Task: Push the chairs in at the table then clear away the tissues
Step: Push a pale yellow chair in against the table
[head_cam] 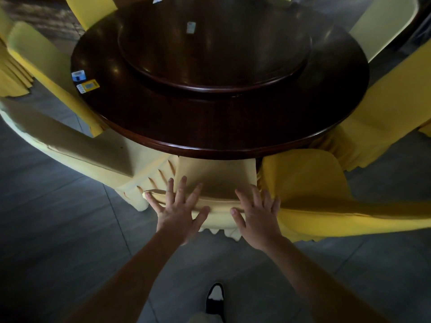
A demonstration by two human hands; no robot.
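1. The person stands at the near edge of a round dark table (233, 127), both arms stretched forward over the top rail of the nearest chair (214, 180), which wears a pale yellow cover.
2. The left hand (180, 210) lies flat on the left end of that rail, fingers straight and spread, thumb angled toward the middle.
3. The right hand (256, 215) lies flat on the right end in the same way, fingers splayed and thumb pointing inward; neither hand curls round the rail.
4. The chair's seat already sits partly under the table edge, so the push looks close to finished.
5. Small tissue packets remain on the table: a blue-and-white packet (78, 76) and a yellow packet (88, 86) at the left edge, and a third packet (191, 27) on the raised turntable (214, 73) farther off.
6. Risk: flat palms on loose fabric may slide the cover instead of moving the chair.
7. Risk: the left chair (77, 145) and the right chair (314, 190) stand just beside it, so a skewed push could snag their pleated skirts or knock their legs.
8. Risk: pushing too hard could drive the chair back into the table rim.
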